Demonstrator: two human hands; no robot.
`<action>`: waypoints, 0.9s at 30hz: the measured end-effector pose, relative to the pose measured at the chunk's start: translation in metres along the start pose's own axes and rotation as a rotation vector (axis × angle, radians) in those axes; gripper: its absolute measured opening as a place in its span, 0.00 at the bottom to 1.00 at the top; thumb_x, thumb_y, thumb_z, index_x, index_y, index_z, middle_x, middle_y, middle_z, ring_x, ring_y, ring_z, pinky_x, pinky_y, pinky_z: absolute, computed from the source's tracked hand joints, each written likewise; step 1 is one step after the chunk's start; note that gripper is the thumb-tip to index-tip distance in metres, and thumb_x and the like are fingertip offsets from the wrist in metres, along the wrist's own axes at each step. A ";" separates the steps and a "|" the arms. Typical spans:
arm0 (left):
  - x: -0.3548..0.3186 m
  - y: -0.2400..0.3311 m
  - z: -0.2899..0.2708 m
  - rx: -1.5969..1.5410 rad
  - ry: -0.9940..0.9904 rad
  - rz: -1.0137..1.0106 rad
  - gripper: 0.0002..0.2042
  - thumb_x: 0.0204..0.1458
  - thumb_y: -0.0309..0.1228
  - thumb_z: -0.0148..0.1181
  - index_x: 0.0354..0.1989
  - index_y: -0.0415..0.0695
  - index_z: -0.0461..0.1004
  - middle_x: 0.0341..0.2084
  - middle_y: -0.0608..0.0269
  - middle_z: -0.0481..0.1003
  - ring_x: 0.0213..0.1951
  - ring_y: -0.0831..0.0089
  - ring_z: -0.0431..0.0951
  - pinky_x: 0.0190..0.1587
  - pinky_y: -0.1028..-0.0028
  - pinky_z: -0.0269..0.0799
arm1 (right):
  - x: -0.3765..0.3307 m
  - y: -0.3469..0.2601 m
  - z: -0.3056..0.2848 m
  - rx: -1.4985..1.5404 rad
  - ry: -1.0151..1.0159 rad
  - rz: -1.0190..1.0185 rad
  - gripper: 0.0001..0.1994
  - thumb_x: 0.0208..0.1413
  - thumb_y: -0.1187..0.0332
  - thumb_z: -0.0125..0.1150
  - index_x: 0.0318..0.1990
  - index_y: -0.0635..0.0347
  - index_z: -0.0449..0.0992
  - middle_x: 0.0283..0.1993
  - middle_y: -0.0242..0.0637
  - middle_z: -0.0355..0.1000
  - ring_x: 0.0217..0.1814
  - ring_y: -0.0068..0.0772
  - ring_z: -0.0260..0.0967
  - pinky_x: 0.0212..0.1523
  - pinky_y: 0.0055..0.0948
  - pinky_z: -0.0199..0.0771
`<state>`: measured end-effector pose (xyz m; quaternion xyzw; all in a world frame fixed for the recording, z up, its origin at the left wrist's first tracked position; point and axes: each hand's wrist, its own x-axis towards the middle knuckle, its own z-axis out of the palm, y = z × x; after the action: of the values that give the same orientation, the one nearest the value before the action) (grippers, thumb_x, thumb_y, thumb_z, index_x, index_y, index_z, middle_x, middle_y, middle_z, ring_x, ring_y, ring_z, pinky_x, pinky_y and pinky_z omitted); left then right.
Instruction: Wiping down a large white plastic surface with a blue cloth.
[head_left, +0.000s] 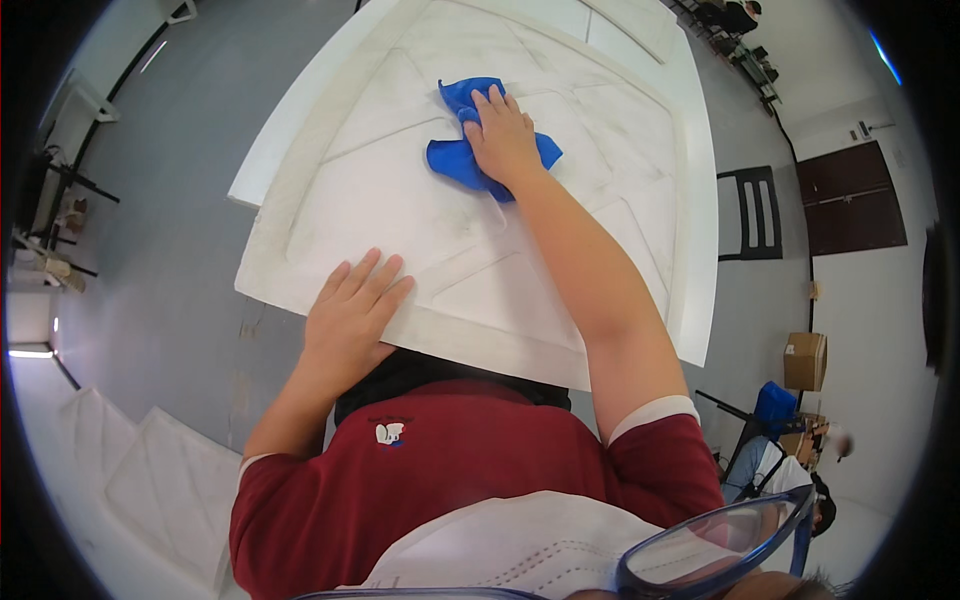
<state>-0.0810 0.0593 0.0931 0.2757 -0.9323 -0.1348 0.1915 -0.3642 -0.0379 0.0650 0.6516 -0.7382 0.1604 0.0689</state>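
Note:
A large white panel (370, 215) with raised border and moulded lines lies in front of me, its face marked by grey smudges. My right hand (503, 138) presses on a crumpled blue cloth (457, 165) near the panel's far middle, the fingers bent over it and the cloth spreading out on both sides. At the near left corner, my left hand (355, 315) rests on the panel's edge. Its fingers are spread and hold nothing; the thumb is partly hidden below the rim.
Under the panel, a white surface (262, 165) sticks out at the left. More white panels (170, 490) lean at the lower left. A black chair (752, 213) and a cardboard box (805, 361) stand to the right. Another person (765, 465) is at the lower right, and one (738, 17) is far off.

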 end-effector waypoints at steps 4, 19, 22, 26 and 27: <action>-0.001 -0.002 0.001 -0.004 -0.018 0.001 0.27 0.31 0.32 0.65 0.47 0.47 0.71 0.53 0.60 0.67 0.56 0.59 0.65 0.55 0.57 0.61 | 0.015 -0.020 0.012 0.160 -0.012 -0.154 0.22 0.55 0.61 0.49 0.57 0.57 0.63 0.63 0.46 0.55 0.65 0.50 0.50 0.61 0.44 0.52; -0.006 -0.007 -0.001 -0.056 -0.044 0.005 0.34 0.23 0.29 0.67 0.48 0.48 0.69 0.55 0.62 0.64 0.59 0.61 0.61 0.57 0.59 0.58 | 0.010 -0.103 0.017 0.138 -0.133 -0.230 0.25 0.54 0.52 0.48 0.59 0.49 0.62 0.66 0.43 0.49 0.69 0.49 0.41 0.63 0.51 0.40; -0.007 -0.008 0.000 -0.055 -0.048 0.006 0.35 0.20 0.29 0.68 0.49 0.49 0.69 0.55 0.63 0.64 0.60 0.61 0.60 0.57 0.59 0.58 | 0.007 -0.122 0.014 0.194 -0.192 -0.053 0.31 0.52 0.52 0.50 0.63 0.53 0.54 0.67 0.49 0.44 0.70 0.53 0.37 0.63 0.52 0.39; -0.006 -0.009 -0.001 -0.018 -0.052 0.051 0.36 0.20 0.30 0.69 0.49 0.49 0.68 0.55 0.62 0.64 0.59 0.61 0.60 0.56 0.59 0.58 | -0.001 -0.137 -0.008 0.659 -0.336 0.146 0.41 0.50 0.49 0.53 0.65 0.61 0.43 0.68 0.57 0.39 0.70 0.59 0.32 0.64 0.51 0.38; -0.005 -0.009 -0.002 -0.003 -0.067 0.066 0.35 0.21 0.31 0.70 0.49 0.49 0.68 0.54 0.63 0.64 0.59 0.61 0.61 0.56 0.58 0.58 | -0.003 -0.137 -0.011 0.990 -0.356 0.187 0.40 0.50 0.50 0.54 0.65 0.62 0.44 0.67 0.57 0.39 0.70 0.58 0.34 0.64 0.49 0.39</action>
<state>-0.0716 0.0546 0.0904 0.2398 -0.9466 -0.1389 0.1648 -0.2306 -0.0453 0.0945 0.5546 -0.6296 0.3819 -0.3874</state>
